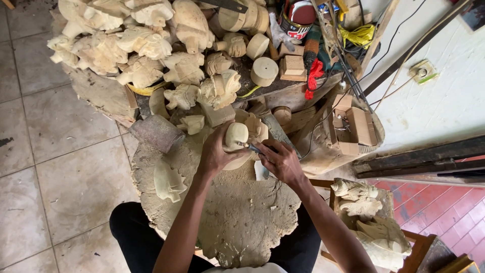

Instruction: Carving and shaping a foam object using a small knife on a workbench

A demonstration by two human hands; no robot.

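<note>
My left hand (214,154) grips a pale rounded wooden carving (236,137) and steadies it on a big flat wood stump (242,217) between my knees. My right hand (281,161) holds a thin carving tool (251,147), with its tip against the right side of the carving. Part of the carving's lower half is hidden by my left fingers. A small pale carved piece (168,183) lies loose on the stump's left edge.
Several pale carved figures (131,45) pile up at the back on another block. A dark cylindrical mallet (158,132) lies left of my left hand. Round wood blanks (264,71), a tin can (298,17), a wooden box (353,126) and more carvings (374,222) stand to the right.
</note>
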